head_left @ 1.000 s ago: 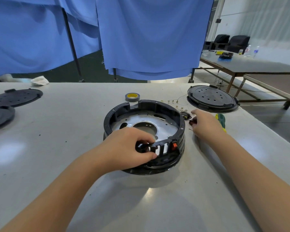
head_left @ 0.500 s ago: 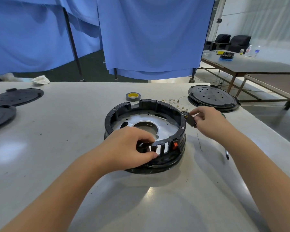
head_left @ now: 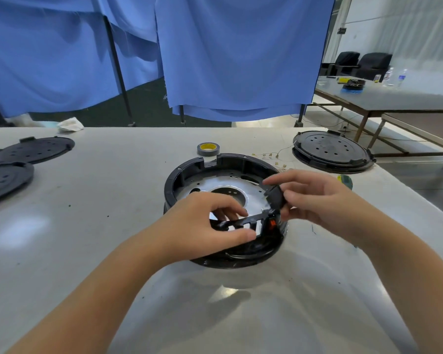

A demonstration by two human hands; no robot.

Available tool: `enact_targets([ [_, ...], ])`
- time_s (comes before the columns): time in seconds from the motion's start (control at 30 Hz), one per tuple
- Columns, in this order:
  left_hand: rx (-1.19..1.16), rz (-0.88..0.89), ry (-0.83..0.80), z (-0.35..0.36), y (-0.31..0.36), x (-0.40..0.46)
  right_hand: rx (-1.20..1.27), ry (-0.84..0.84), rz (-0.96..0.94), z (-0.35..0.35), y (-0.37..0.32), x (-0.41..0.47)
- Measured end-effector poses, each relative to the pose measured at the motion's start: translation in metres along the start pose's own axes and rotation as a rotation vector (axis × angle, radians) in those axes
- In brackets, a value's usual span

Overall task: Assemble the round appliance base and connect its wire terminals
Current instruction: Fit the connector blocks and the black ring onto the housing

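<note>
- One round black plastic appliance base (head_left: 189, 172) with a shiny metal floor plate, flat on the pale grey table (head_left: 113, 200), middle of the view.
- Near rim of the base: black slotted bracket (head_left: 243, 223) with a small orange tab (head_left: 272, 224) at its right end.
- Left hand (head_left: 205, 226) on that near rim, thumb and curled fingers pinching the slotted bracket.
- Right hand (head_left: 315, 198) over the base's right rim, thumb and fingertips closed on a small black component (head_left: 275, 196); remaining fingers loosely spread above it.
- Just behind the base: grey tape roll with yellow core (head_left: 208, 149).
- Behind the base to the right: thin wires with brass terminals (head_left: 269, 156), loose on the table.
- Further right of the base: stacked black round perforated covers (head_left: 331, 150).
- Right of the base, partly hidden by the right hand: green-and-yellow object (head_left: 345, 181), kind cannot be told.
- Far left of the base: two more flat black perforated discs (head_left: 32, 150), one overlapping the other's edge.
- Beyond the table's far edge: blue cloth curtains (head_left: 241, 60) on dark poles, crumpled white cloth (head_left: 71, 124) on the floor.
- Far right of the base: second table (head_left: 394, 98) with bottles and small items.
</note>
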State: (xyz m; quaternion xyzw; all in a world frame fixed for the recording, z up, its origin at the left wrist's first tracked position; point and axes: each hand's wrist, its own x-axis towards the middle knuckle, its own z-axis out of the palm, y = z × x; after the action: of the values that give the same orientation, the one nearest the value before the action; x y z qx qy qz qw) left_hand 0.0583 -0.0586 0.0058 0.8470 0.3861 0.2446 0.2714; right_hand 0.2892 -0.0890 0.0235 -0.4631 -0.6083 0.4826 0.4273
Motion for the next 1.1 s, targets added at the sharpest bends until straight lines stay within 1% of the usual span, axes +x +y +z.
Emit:
enact_targets([
  [0.1,-0.133,0.028,0.055,-0.003,0.005,-0.001,-0.128,-0.006,-0.095,0.012,0.003,-0.002],
  [0.17,-0.18,0.035,0.085,-0.006,0.007,-0.001,-0.223,0.018,-0.179,0.018,0.004,-0.003],
  [0.27,-0.206,0.062,0.145,-0.006,0.008,-0.002,-0.266,0.023,-0.24,0.023,0.004,-0.004],
  [0.43,-0.104,0.164,0.276,0.0,0.01,-0.003,-0.24,0.046,-0.248,0.028,0.005,-0.004],
  [0.6,-0.04,0.274,0.403,-0.001,0.011,-0.003,-0.143,0.107,-0.177,0.026,0.004,-0.004],
  [0.77,0.113,0.358,0.366,0.009,0.012,-0.002,-0.054,0.077,-0.125,0.025,0.005,-0.002],
  [0.87,0.142,0.334,0.337,0.011,0.01,-0.001,-0.059,0.045,-0.113,0.018,0.005,-0.003],
  [0.97,0.127,0.304,0.301,0.012,0.008,0.0,-0.125,0.017,-0.118,0.013,0.004,-0.005],
  [1.1,0.123,0.274,0.269,0.015,0.006,0.0,-0.122,-0.027,-0.123,0.01,0.001,-0.008],
])
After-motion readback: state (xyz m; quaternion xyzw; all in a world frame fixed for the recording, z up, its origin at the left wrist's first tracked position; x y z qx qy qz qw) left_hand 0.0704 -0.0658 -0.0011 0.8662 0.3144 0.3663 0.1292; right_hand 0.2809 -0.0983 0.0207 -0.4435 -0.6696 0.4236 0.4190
